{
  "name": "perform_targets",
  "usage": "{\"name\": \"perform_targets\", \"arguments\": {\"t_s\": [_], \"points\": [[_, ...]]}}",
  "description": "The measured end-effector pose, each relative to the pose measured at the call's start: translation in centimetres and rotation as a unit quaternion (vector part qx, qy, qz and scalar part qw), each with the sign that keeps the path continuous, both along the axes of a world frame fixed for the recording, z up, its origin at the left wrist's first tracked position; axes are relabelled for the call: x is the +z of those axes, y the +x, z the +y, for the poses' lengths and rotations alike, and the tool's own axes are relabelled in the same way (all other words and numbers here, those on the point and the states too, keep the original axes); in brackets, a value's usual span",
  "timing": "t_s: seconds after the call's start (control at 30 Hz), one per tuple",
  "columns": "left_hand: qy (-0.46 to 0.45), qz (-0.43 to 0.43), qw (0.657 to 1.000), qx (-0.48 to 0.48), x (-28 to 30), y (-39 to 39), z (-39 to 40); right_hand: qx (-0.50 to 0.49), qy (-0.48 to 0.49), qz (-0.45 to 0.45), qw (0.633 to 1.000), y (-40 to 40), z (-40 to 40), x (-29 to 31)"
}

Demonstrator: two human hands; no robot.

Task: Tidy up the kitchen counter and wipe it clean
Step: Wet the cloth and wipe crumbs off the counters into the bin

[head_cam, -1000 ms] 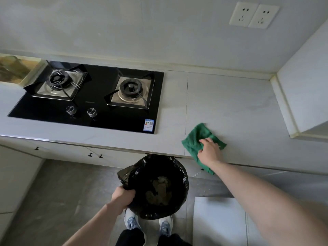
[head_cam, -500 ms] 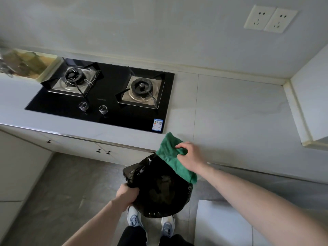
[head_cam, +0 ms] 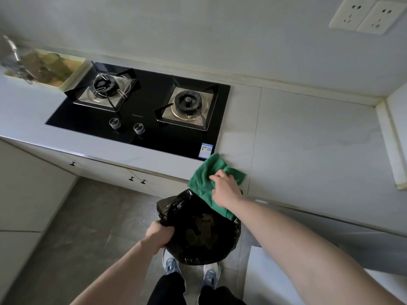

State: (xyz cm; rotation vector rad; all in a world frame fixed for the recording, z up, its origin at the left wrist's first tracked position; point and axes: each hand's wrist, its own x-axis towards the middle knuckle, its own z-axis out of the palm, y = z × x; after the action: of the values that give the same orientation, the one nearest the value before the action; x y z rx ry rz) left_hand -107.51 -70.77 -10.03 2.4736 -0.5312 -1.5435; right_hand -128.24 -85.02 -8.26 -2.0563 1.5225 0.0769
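Observation:
A green cloth [head_cam: 204, 177] lies over the front edge of the pale counter [head_cam: 308, 146], just right of the hob's front right corner. One end of it hangs down over the mouth of a black bin bag [head_cam: 198, 230]. My right hand [head_cam: 224, 188] rests on the cloth with fingers bent down onto it. Below the counter edge my left hand [head_cam: 159, 234] grips the bag's left rim and holds it open. Dark scraps show inside the bag.
A black glass gas hob [head_cam: 145, 111] with two burners and two knobs is set into the counter at left. A cream tray [head_cam: 44, 67] with greenish items sits at far left. Wall sockets [head_cam: 363, 15] are at top right. Cabinet doors, grey floor and my shoes lie below.
The cloth slid left along the counter's front edge, from the open counter to beside the hob, then over the bag's mouth. My left hand kept its hold on the bag.

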Motion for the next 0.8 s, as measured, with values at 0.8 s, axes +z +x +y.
{"name": "perform_targets", "arguments": {"t_s": [0.8], "points": [[-0.021,0.006,0.999,-0.023,0.5,-2.3,0.2,-0.287,-0.084,0.017,0.954,-21.8,-2.4,4.5]]}}
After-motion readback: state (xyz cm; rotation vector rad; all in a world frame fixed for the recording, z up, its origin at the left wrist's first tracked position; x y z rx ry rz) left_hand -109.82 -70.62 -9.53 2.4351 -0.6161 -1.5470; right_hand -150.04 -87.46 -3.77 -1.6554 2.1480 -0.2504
